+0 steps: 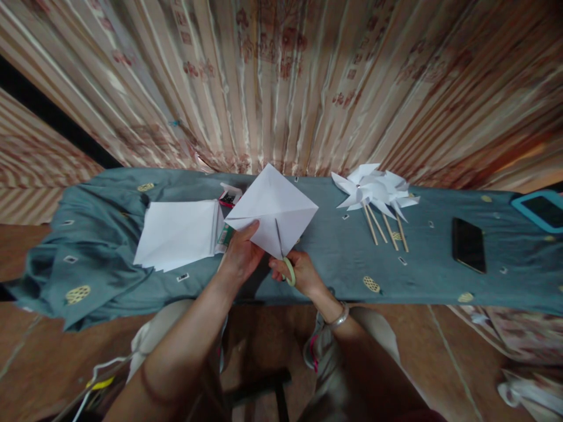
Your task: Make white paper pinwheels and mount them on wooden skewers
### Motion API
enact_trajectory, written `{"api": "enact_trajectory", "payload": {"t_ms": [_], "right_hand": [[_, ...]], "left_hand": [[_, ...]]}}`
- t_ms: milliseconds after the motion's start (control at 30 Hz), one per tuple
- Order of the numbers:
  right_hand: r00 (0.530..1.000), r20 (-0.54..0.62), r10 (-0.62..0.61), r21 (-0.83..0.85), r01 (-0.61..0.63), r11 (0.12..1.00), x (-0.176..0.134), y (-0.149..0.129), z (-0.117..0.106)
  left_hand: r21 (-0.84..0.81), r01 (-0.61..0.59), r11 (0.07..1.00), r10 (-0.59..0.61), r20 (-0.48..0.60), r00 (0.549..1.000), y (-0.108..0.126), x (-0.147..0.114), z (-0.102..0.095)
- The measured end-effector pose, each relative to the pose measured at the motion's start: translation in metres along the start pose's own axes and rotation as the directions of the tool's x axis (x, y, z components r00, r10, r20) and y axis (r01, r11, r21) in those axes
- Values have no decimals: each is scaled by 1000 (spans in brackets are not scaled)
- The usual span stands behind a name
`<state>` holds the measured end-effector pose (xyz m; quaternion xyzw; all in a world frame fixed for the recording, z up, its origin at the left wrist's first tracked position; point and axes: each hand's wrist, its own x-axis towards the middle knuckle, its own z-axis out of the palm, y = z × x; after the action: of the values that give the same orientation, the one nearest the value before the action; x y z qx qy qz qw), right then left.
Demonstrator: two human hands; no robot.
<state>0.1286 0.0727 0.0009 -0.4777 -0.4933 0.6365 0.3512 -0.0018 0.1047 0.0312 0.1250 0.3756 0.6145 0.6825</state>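
Observation:
A square sheet of white paper (277, 196) is held up like a diamond above the cloth, with a slit on its left side. My left hand (243, 253) pinches its lower left edge, thumb on top. In my right hand (302, 272) is a pair of scissors (289, 271) with pale green handles. One dark blade lies over the paper, running from the bottom corner towards the middle; the other blade is hidden beneath. Behind the paper's left corner are a small open box (229, 195) and a green box (225, 235), both partly covered.
A stack of white paper (178, 231) lies on the patterned teal cloth (334, 264) at left. Several paper pinwheels (373, 187) on sticks lie at right, then a dark phone (468, 245) and a blue-framed device (543, 211). A pleated curtain (281, 88) hangs behind.

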Motion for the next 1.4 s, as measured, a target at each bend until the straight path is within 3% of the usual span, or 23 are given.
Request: {"api": "enact_trajectory", "payload": {"t_ms": [1000, 1233, 1400], "right_hand": [[1000, -8, -9, -35, 9, 999, 2, -1, 0], [984, 163, 69, -56, -61, 997, -6, 3, -9], [911, 339, 236, -129, -203, 971, -23, -3, -37]], "left_hand": [[-12, -17, 1000, 17, -30, 999, -2, 0, -2], [-4, 19, 1000, -19, -25, 999, 4, 1, -4], [-10, 9, 1000, -9, -6, 1000, 18, 2, -7]]}}
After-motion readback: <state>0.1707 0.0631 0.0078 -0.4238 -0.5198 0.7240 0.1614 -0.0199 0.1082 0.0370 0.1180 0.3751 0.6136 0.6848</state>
